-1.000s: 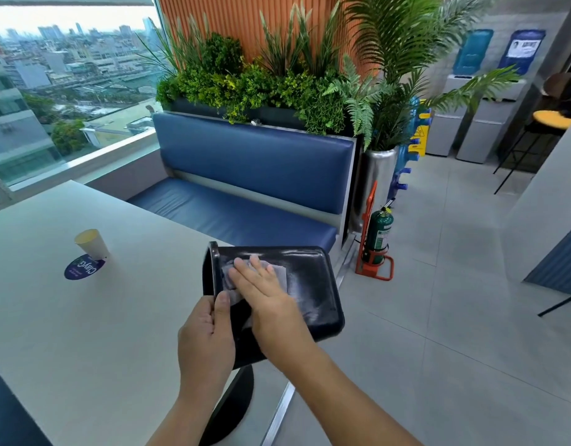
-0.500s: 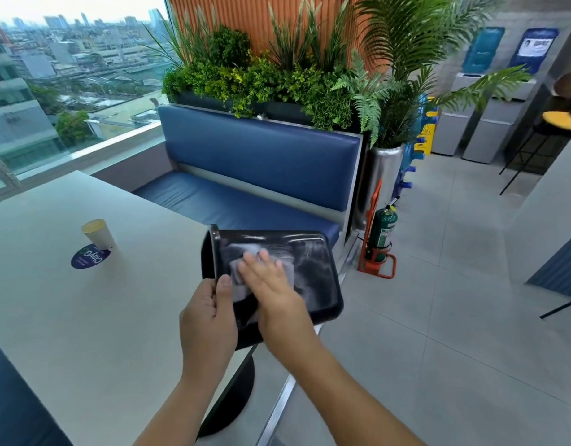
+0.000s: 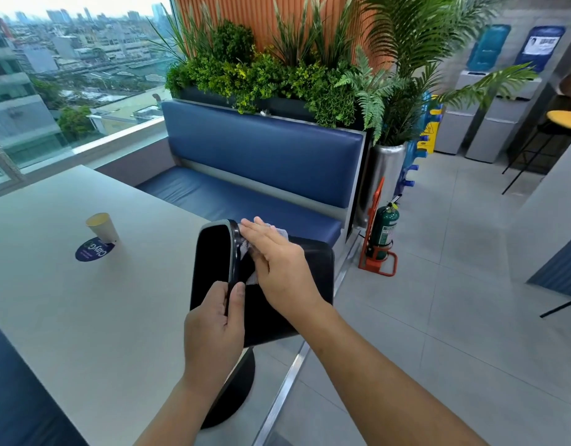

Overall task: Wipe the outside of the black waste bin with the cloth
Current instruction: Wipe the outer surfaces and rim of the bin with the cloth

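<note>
We've got the white table (image 3: 68, 317), and over its right edge the black waste bin (image 3: 313, 281) lies on its side. Left hand (image 3: 213, 329) pinches the rim; right hand (image 3: 277, 265), fingers flat and together, presses the cloth (image 3: 247, 249) against the bin's side.

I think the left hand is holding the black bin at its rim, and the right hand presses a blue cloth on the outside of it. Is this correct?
Not quite: the cloth is white, not blue, as the head view shows. The rest holds: the left hand grips the black bin at its rim, and the right hand presses the cloth against its outside.
</note>
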